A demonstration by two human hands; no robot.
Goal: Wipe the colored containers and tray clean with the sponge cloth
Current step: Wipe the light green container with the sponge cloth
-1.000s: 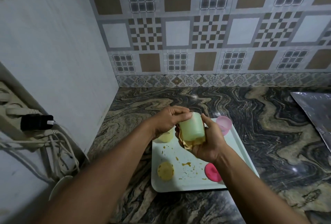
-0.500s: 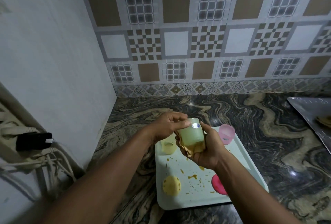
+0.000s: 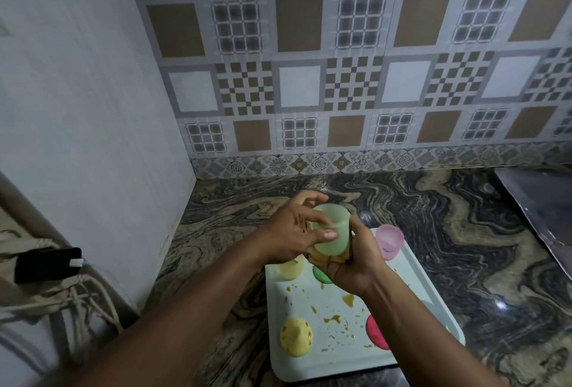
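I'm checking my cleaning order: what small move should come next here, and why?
Probably keep rubbing the green cup with the sponge cloth bunched under it in the right hand, while the left hand turns it; the tray stains can wait.

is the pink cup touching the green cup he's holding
Apart. In the head view the pink cup stands on the tray, and the right hand sits between it and the raised green cup.

Translucent matt plastic cup (image 3: 331, 232) – glossy veined stone counter (image 3: 433, 232) – smooth white tray (image 3: 325, 365)
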